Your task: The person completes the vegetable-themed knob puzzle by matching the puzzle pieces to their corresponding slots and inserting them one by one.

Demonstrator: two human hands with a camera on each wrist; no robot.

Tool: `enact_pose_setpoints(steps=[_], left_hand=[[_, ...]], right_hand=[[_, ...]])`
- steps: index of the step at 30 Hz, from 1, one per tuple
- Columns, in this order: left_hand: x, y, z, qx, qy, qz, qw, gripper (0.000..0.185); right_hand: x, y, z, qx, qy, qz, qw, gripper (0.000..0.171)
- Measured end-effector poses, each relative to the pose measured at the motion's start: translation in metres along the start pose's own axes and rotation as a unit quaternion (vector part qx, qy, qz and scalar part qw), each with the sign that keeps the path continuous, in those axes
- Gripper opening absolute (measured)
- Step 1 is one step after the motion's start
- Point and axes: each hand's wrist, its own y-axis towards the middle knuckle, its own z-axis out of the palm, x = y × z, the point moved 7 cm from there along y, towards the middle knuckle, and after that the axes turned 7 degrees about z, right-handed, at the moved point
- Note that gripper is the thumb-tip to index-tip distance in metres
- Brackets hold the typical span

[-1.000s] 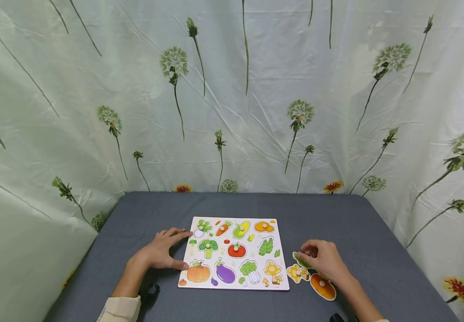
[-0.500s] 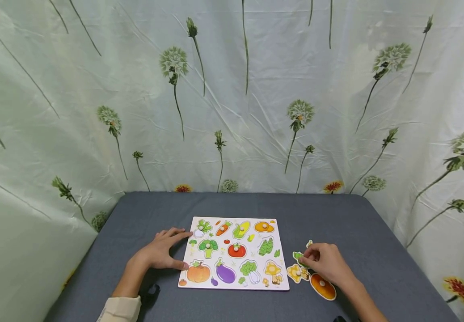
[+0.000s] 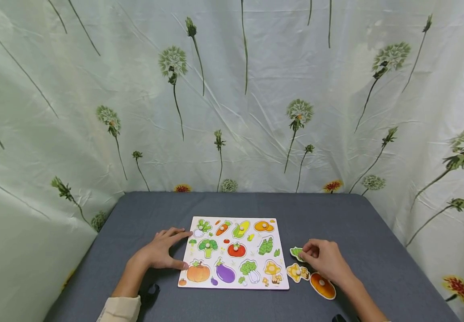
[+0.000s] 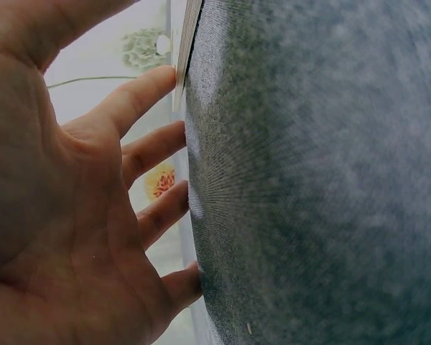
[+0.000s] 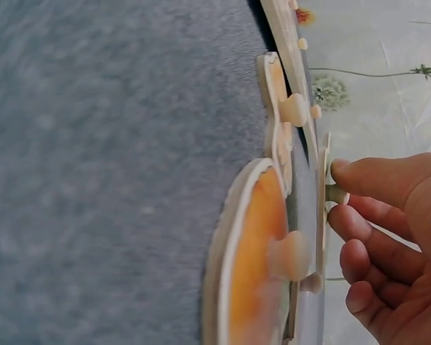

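A white vegetable peg puzzle board (image 3: 234, 286) lies on the grey table (image 3: 336, 219). My left hand (image 3: 163, 252) rests flat beside the board's left edge, fingers straight and touching the edge (image 4: 178, 86). My right hand (image 3: 323, 261) sits right of the board and pinches the knob of a green piece (image 3: 295, 252); the pinch on the knob (image 5: 336, 194) shows in the right wrist view. A yellow mushroom piece (image 3: 297, 273) and an orange piece (image 3: 322, 286) lie loose on the table just below that hand, the orange piece (image 5: 255, 273) close to the wrist camera.
A flower-printed cloth backdrop (image 3: 232, 98) rises behind and on both sides of the table. The board holds several vegetable pieces, among them a pumpkin (image 3: 198, 273), an eggplant (image 3: 225, 273) and a tomato (image 3: 236, 249).
My right hand has shifted the green piece slightly up and away from the mushroom piece. The left hand has stayed in place.
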Motion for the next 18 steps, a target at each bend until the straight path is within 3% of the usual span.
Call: enact_pose_setpoints(steps=[18], left_hand=[[0.000, 0.000, 0.000, -0.009, 0.008, 0.000, 0.9999, 0.101]], right_hand=[[0.015, 0.005, -0.012, -0.090, -0.014, -0.056, 0.994, 0.009]])
